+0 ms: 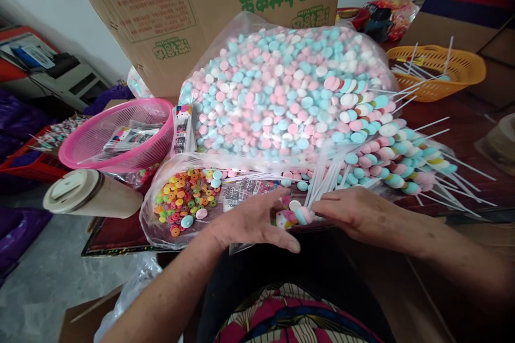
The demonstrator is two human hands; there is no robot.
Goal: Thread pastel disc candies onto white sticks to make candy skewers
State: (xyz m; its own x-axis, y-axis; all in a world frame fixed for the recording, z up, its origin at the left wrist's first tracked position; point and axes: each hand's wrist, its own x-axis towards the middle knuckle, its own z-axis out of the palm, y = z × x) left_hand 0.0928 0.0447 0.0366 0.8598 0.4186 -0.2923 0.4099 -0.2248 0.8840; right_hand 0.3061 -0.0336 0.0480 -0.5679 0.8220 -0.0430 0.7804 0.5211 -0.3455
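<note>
My left hand lies palm down, fingers spread, over loose pastel candy discs at the table's near edge. My right hand pinches the lower ends of a bundle of white sticks right beside those discs. A big clear bag of pink, blue and white candy discs rises behind both hands. Finished candy skewers lie piled to the right. A small bag of colourful ring candies sits left of my left hand.
A pink basket with printed wrappers stands at the left, a beige lidded cup lying in front of it. An orange basket with sticks sits at the back right. A large cardboard box stands behind.
</note>
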